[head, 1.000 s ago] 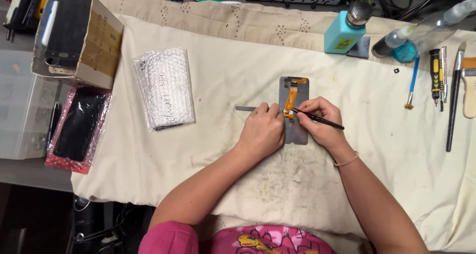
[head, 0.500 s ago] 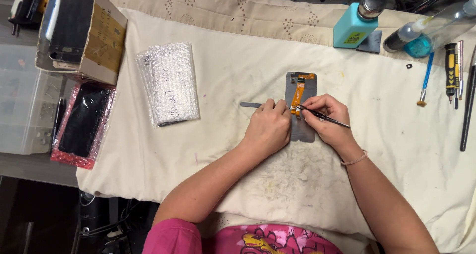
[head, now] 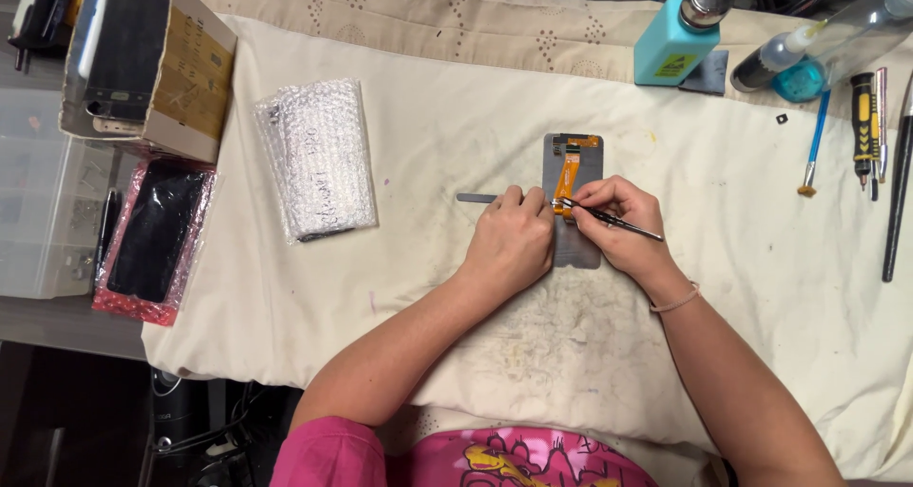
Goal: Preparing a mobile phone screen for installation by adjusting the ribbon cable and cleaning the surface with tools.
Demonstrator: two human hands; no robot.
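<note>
Both hands [head: 561, 230] rest curled on the grey panel [head: 575, 249], right pinching tweezers [head: 613, 223].

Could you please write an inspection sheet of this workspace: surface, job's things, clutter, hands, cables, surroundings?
Surface: cream cloth over the table, stained in front of the person.
Job's things: grey phone panel lying flat, with an orange flex strip on it; thin tweezers.
Clutter: bubble-wrapped packet, cardboard box, pink-wrapped phone, teal bottle, blue brush, screwdriver.
Hands: left hand rests on the panel's left edge; right hand pinches the tweezers, tip at the strip.
Cables: dark cables under the table edge.
Surroundings: clear plastic bin at the left.
</note>
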